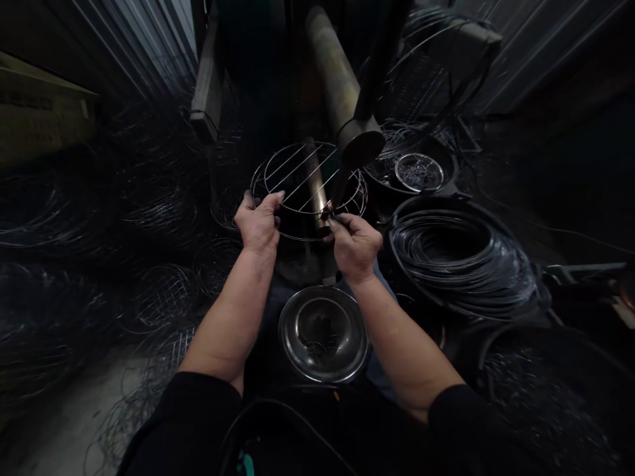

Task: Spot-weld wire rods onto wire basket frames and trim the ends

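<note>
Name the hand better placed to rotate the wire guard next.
Probably left: the left hand grips the wire guard at its rim, while the right hand pinches it beside the welder tip.

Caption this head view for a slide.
Left hand grips a round wire grille, right hand pinches its edge under a metal arm, beside coiled wire rings.

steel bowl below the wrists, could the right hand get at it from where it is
Probably yes: the steel bowl lies open just below the right hand, nothing between, though that hand now grips the wire rack.

Forearms forward; left hand [258, 223] in curled grip, right hand [354, 246] in pinch.
</note>
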